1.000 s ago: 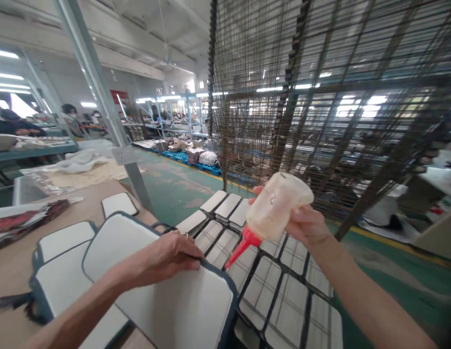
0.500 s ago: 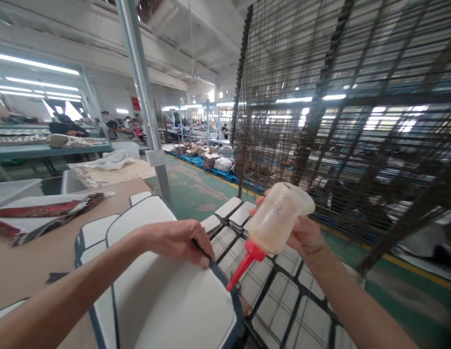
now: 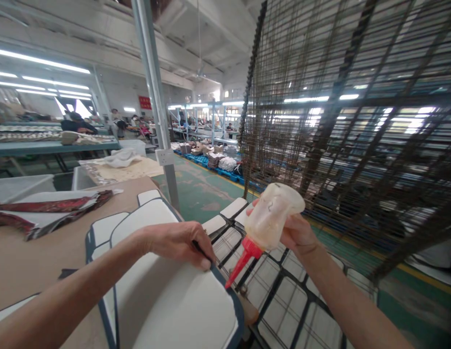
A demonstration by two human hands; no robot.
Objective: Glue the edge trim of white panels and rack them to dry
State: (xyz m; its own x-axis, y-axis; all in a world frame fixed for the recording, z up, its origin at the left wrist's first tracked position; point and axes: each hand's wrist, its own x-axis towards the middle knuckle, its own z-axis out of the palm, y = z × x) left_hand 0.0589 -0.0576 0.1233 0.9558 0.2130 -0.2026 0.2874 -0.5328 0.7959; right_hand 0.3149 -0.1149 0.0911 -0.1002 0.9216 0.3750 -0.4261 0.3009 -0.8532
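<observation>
My left hand (image 3: 181, 242) lies across a white padded panel (image 3: 170, 310) with a dark blue edge strip (image 3: 237, 305). Its thumb and fingers pinch the dark strip at the panel's far right edge. A translucent squeeze bottle (image 3: 271, 218) with a red nozzle (image 3: 243, 261) is gripped in my right hand (image 3: 300, 232), tilted nozzle-down. The nozzle's tip is at the dark strip, a little nearer to me than my left fingertips; whether it touches I cannot tell. More white panels with dark edges (image 3: 105, 230) lie under and behind this one.
Right of the panel, a wire rack (image 3: 279, 276) holds several white pieces with dark borders. A tall upright wire grid (image 3: 319, 97) rises behind it. A metal post (image 3: 152, 87) stands ahead. Patterned fabric pieces (image 3: 54, 208) lie on the brown table (image 3: 32, 261) at left. People sit farther off.
The view has swung slightly left. My right hand and the bottle have shifted a little left, bringing the nozzle tip slightly along the strip toward my left hand. The left hand keeps its pinch.
</observation>
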